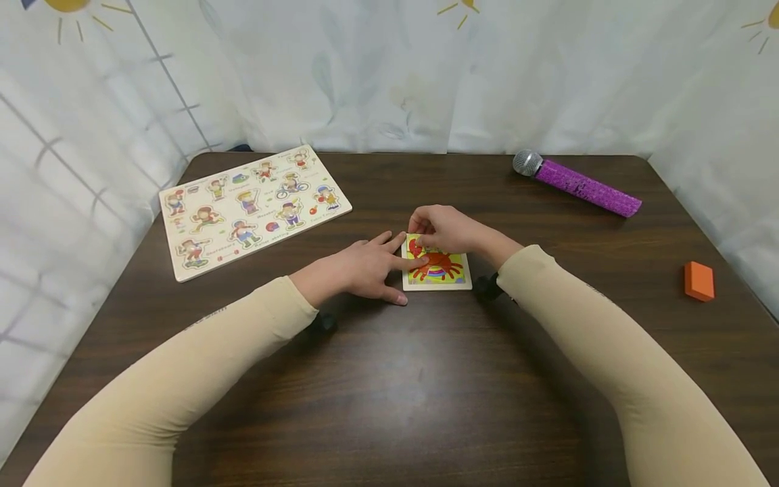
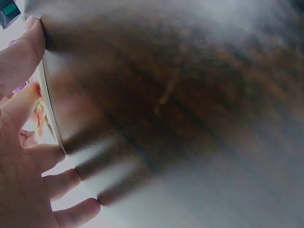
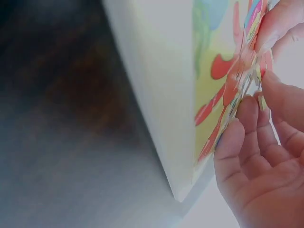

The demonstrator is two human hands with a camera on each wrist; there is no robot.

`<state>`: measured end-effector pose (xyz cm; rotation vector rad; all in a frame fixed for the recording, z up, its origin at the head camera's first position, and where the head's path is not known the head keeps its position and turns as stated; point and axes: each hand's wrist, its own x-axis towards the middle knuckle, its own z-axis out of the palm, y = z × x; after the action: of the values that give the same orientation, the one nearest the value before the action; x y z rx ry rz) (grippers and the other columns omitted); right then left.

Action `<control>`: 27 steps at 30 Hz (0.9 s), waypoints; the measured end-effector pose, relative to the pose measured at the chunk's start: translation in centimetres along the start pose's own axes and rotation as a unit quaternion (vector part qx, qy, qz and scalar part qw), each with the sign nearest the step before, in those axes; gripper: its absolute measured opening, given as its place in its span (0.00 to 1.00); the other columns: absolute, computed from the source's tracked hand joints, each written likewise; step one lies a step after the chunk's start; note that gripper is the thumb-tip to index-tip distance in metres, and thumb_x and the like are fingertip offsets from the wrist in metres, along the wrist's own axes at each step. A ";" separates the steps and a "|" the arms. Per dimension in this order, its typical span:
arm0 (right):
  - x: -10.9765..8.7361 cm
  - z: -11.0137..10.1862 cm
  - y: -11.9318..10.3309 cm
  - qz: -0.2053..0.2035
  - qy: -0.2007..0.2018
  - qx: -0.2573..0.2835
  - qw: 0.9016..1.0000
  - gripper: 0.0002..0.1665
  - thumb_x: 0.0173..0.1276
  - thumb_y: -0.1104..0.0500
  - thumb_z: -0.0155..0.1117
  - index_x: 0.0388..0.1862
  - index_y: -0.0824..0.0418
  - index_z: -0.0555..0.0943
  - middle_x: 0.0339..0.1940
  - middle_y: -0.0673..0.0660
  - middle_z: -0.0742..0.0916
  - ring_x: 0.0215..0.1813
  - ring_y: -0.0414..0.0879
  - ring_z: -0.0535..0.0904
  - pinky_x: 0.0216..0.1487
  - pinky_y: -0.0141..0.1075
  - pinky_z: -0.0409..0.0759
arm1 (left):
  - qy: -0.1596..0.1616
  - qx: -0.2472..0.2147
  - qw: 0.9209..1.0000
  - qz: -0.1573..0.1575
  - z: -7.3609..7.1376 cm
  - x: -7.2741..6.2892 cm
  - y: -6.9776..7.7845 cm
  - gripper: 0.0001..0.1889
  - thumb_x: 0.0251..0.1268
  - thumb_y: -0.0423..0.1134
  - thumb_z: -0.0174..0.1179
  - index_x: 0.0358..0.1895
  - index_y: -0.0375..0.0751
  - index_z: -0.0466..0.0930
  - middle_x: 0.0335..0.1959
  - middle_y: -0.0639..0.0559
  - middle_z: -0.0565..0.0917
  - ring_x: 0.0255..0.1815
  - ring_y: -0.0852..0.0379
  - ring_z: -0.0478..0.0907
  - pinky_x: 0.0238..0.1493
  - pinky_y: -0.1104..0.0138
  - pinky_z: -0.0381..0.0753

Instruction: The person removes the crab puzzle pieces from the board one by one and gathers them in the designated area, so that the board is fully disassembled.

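Note:
A small crab puzzle (image 1: 455,269), yellow with a red crab and a pale wooden border, lies on the table in front of me. My left hand (image 1: 368,269) reaches in from its left side with fingers spread; one straight finger rests on the crab picture, and the others lie along the left edge and on the table. Over the puzzle's top edge, my right hand (image 1: 453,230) pinches a red and yellow puzzle piece (image 3: 267,64) between thumb and fingers at the upper left corner. The right fingers partly hide the piece.
A larger wooden board (image 1: 228,233) with sports figures lies at the back left. At the back right is a microphone (image 1: 587,188) with a purple glittery handle. An orange block (image 1: 699,281) sits near the right edge. White patterned curtains (image 1: 389,74) hang behind the table.

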<state>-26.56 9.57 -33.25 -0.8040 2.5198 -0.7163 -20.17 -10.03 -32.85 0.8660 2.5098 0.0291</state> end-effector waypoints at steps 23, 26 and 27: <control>-4.2 -5.2 7.0 0.085 0.049 -0.036 0.995 0.07 0.70 0.63 0.69 0.45 0.65 0.84 0.39 0.59 0.87 0.42 0.50 0.79 0.47 0.41 0.76 | 0.014 -0.015 1.000 0.004 0.0 -1.3 -1.3 0.41 0.66 0.59 0.66 0.80 0.69 0.57 0.85 0.38 0.42 0.86 0.39 0.41 0.77 0.40 0.59; -4.7 -5.3 7.4 0.086 0.033 -0.039 0.995 0.07 0.71 0.63 0.69 0.44 0.65 0.84 0.39 0.59 0.86 0.42 0.50 0.79 0.47 0.42 0.77 | 0.015 -0.014 1.000 0.007 0.1 -1.3 -1.4 0.41 0.66 0.59 0.66 0.80 0.69 0.57 0.85 0.38 0.42 0.86 0.40 0.41 0.77 0.41 0.60; -4.7 -5.4 7.5 0.086 0.028 -0.039 0.995 0.07 0.71 0.63 0.68 0.45 0.66 0.84 0.39 0.59 0.86 0.43 0.50 0.78 0.48 0.43 0.77 | 0.015 -0.015 1.000 0.008 0.1 -1.3 -1.4 0.41 0.66 0.59 0.66 0.80 0.69 0.57 0.85 0.38 0.42 0.86 0.40 0.41 0.77 0.42 0.60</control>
<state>-28.84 19.67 -32.34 -0.5905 2.6411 -0.5947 -20.07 -11.91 -32.61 0.8794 2.5246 0.0846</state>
